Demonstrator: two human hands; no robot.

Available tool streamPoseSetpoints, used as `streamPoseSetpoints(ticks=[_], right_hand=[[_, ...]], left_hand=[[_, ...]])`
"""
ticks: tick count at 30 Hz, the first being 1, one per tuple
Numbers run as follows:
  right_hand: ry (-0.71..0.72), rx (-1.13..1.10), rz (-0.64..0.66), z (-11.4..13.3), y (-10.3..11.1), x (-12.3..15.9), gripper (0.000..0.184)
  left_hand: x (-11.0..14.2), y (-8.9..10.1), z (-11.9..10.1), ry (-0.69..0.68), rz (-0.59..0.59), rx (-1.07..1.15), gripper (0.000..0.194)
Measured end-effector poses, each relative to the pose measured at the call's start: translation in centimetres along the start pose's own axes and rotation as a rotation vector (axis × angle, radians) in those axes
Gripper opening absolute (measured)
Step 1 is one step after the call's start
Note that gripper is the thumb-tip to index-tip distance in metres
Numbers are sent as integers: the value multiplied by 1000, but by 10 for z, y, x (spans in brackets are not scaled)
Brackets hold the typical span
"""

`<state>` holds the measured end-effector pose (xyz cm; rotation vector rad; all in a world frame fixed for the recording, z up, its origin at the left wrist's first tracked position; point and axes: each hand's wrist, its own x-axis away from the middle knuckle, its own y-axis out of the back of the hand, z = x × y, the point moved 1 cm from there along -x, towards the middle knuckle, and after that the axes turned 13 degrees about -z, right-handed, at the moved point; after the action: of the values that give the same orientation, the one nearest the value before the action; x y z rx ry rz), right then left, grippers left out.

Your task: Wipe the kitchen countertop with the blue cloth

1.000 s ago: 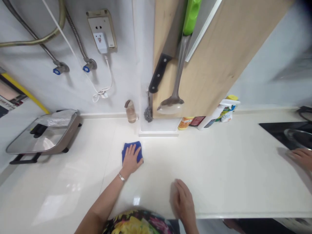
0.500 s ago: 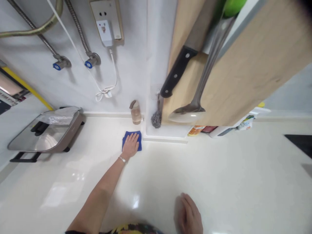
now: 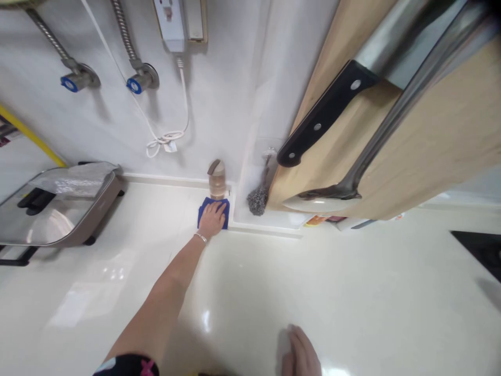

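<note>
the folded blue square cloth [image 3: 202,213] lies flat on the glossy off-white countertop [image 3: 274,292], tucked near the back wall, just left of the low white ledge [image 3: 266,233]. your left hand [image 3: 212,219] rests on top of it, palm down, fingers spread and uncurled, so you seem to press the cloth rather than pinch it; a flat palm likely spreads the force across the fold. the cloth's far edge meets the foot of the clear, brown-tinted cylindrical bottle [image 3: 217,184] in this view; whether they touch, you cannot tell. your right hand [image 3: 301,352] is low in the view, well apart from the cloth, fingers together and slightly bent, perhaps to steady you; its grip you cannot tell, as the frame cuts it off.

right of the bottle, the grey steel-wool scrubber [image 3: 257,201] hangs head down, probably to drain. beyond it, the black-handled steel knife [image 3: 324,117] and the long metal ladle [image 3: 350,183] hang before the pale wooden board [image 3: 438,151], presumably to spare counter space. far left, the brown rectangular glass-lidded pan [image 3: 99,206] stands on short black feet, likely to lift its base.
</note>
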<state>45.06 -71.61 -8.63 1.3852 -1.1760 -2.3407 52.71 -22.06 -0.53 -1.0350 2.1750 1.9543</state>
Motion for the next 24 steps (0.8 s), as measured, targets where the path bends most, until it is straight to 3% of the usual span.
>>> streamPoseSetpoints(ticks=[10, 18, 24], right_hand=[[-50, 33, 9, 15, 5, -17, 40], [-143, -11, -7, 25, 2, -20, 43], [-159, -47, -29, 24, 1, -22, 43]], left_hand=[[3, 4, 2, -16, -11, 16, 54], [74, 37, -13, -36, -18, -26, 55], [118, 46, -56, -26, -16, -48, 56]])
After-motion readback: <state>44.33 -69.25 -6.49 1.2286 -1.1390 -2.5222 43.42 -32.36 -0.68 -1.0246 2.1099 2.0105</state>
